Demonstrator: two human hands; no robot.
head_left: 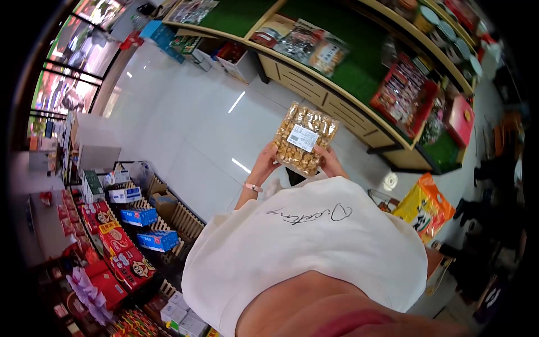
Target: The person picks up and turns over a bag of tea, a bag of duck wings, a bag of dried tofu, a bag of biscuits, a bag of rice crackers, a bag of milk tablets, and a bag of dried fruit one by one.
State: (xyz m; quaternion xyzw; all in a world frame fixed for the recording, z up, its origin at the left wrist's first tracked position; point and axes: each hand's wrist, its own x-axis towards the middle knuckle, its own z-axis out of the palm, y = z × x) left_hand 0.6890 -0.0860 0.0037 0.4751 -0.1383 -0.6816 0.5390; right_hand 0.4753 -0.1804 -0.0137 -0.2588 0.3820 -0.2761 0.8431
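1. The clear snack pack point(302, 153) is held up in front of the display shelf point(362, 73), apart from it.
2. The left hand point(265, 159) and right hand point(331, 160) are partly curled, gripping the pack's opposite lower sides.
3. It looks light, with slippery film and probably brittle brown pieces inside; both side edges suit a gentle, even hold.
4. On the shelf's right part, a red tray point(424, 114) holds packets; under its left part, a white carton point(242, 69) holds dark red items, too small to identify.
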